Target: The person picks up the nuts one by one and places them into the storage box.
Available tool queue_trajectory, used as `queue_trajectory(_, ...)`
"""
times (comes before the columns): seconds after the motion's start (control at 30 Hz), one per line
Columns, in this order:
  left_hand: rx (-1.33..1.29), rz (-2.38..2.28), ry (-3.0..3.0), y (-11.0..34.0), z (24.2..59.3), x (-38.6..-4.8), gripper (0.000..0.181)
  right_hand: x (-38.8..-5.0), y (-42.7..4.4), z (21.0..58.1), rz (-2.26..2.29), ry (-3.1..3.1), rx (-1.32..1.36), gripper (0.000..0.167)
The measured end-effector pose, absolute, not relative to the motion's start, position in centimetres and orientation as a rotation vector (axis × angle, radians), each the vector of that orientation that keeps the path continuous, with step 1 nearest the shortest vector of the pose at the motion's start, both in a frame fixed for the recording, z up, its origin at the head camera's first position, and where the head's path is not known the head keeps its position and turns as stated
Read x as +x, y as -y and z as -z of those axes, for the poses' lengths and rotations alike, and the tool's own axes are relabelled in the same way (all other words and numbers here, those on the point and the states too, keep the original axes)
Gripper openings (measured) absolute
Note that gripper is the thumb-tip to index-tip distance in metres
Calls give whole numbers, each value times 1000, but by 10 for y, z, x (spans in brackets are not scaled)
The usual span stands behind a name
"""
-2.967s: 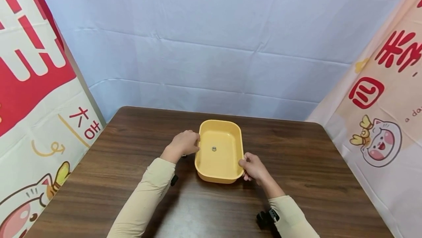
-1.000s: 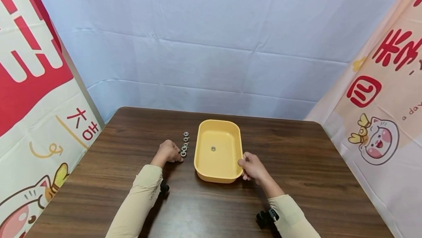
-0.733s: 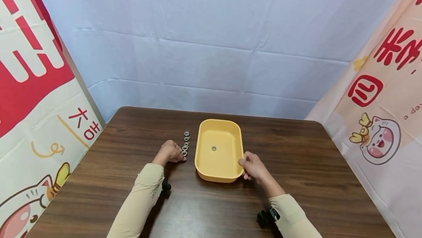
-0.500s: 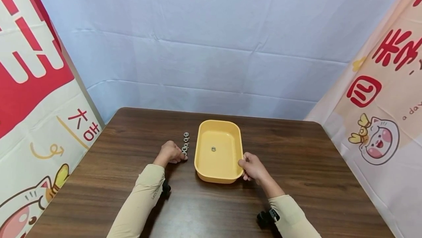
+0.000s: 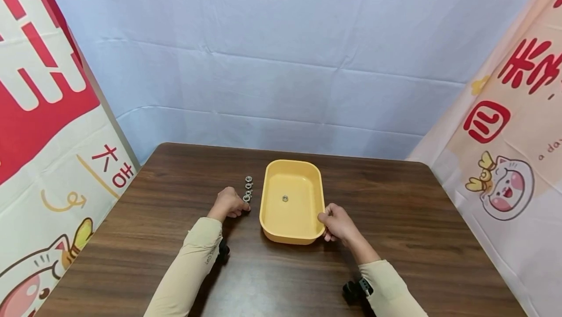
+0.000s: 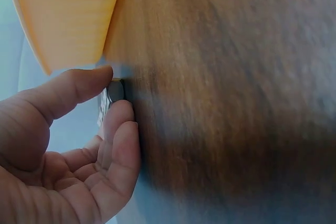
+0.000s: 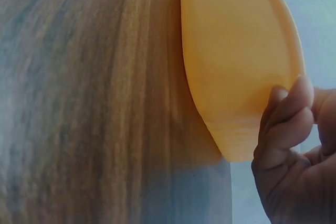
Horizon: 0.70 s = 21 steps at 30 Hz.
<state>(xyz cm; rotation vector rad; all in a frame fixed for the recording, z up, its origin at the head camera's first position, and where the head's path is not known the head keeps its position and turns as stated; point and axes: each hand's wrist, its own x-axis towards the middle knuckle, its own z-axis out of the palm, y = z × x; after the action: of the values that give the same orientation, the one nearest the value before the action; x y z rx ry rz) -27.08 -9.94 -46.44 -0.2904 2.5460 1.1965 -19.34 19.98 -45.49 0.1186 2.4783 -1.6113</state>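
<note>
Your left hand (image 5: 230,203) pinches one metal nut (image 6: 116,91) between thumb and finger, low over the brown table (image 5: 395,209), left of the yellow tray (image 5: 290,238); whether the nut touches the wood you cannot tell. Expect it to be hard, small, dense for its size and not fragile, probably slick; opposite sides look the best hold. Your right hand (image 5: 338,222) grips the tray's right rim near the close corner; the tray looks light, stiff plastic, its lip a sound hold. The left wrist view gives you the pinched nut, covered by fingers from above. The right wrist view shows fingers against the tray's outer wall. Only the head view shows the row of nuts (image 5: 248,193) beyond your left fingertips and the single nut inside the tray (image 5: 285,199).
</note>
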Motion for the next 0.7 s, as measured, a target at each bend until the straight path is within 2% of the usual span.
queue_trajectory(0.7, -245, -1216, -2539, 101, 468, -272, 18, -193, -191, 446, 1151, -2812, 25, 6)
